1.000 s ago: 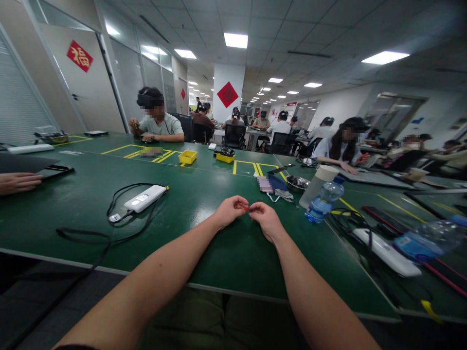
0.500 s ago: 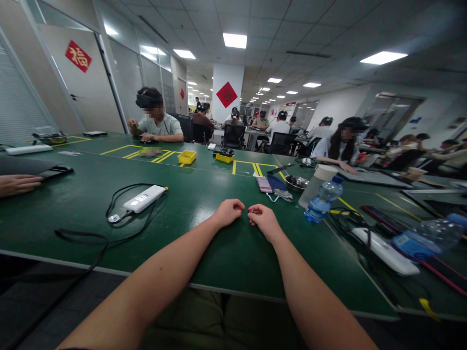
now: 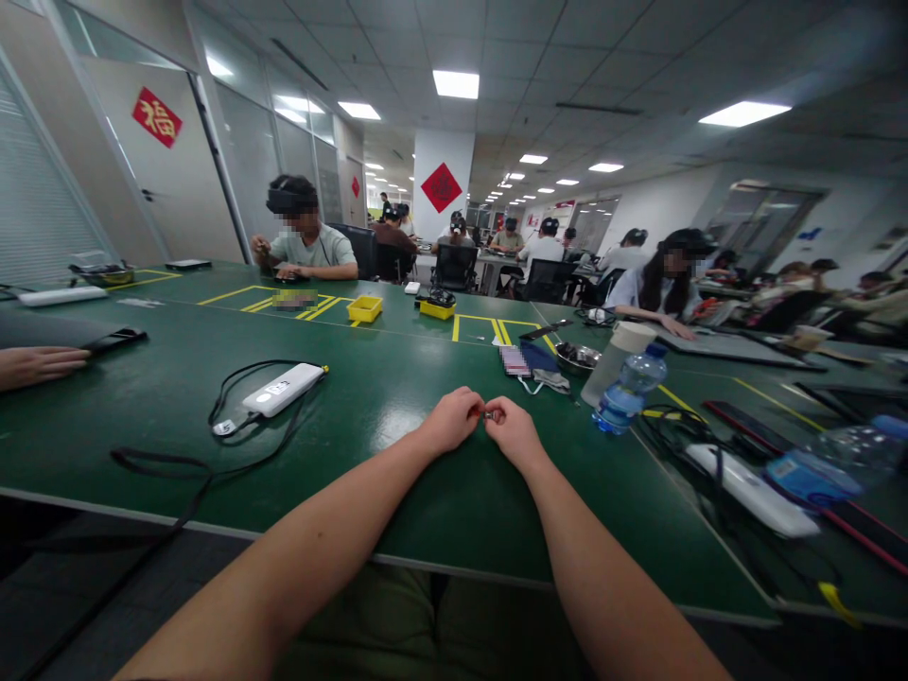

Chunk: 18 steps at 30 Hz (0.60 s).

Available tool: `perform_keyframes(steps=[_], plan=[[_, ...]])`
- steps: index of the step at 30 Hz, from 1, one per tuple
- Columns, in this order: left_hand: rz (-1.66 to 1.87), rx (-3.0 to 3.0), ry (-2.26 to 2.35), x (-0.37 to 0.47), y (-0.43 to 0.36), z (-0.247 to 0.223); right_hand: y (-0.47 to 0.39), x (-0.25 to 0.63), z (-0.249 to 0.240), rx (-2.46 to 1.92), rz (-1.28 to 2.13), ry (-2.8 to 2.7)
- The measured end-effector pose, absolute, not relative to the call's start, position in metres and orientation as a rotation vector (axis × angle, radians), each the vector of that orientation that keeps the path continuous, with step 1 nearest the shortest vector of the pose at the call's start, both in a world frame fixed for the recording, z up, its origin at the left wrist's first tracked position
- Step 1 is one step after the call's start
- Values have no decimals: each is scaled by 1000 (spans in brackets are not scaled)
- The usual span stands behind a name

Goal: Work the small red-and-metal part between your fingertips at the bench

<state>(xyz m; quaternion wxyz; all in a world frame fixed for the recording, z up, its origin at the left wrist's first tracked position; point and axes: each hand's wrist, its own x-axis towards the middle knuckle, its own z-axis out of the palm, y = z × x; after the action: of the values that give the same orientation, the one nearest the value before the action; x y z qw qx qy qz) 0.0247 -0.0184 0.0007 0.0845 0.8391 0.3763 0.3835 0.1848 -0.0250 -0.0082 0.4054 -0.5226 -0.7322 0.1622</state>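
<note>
Over the green table [image 3: 340, 482], my left hand [image 3: 456, 419] and my right hand [image 3: 511, 430] meet in front of me, fingertips nearly touching. Both are closed in a pinch. Between the fingertips a tiny metallic-looking piece [image 3: 489, 415] shows at the right hand's fingers; it is too small to name. Whatever the left fingers may hold is hidden. Beyond the right hand lie a grey cloth item [image 3: 551, 380] and a pinkish striped packet [image 3: 514, 360].
A white power bank [image 3: 284, 390] with a black cable lies left. To the right stand a blue-labelled bottle [image 3: 628, 392] and a greyish cup [image 3: 617, 359]. Yellow trays [image 3: 364, 308] sit farther back. Another person's hand [image 3: 43, 365] rests at the far left.
My two hands have come together, closing the small gap between their fingertips. A small metallic-looking piece now shows between them. At far left, the other person's hand has shifted slightly right.
</note>
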Motion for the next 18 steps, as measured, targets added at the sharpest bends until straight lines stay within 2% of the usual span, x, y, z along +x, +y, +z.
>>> perform_keyframes(steps=[18], plan=[[1009,2481,1274,26,-19,-2,-23,185,-12,-1364,353,-1864]])
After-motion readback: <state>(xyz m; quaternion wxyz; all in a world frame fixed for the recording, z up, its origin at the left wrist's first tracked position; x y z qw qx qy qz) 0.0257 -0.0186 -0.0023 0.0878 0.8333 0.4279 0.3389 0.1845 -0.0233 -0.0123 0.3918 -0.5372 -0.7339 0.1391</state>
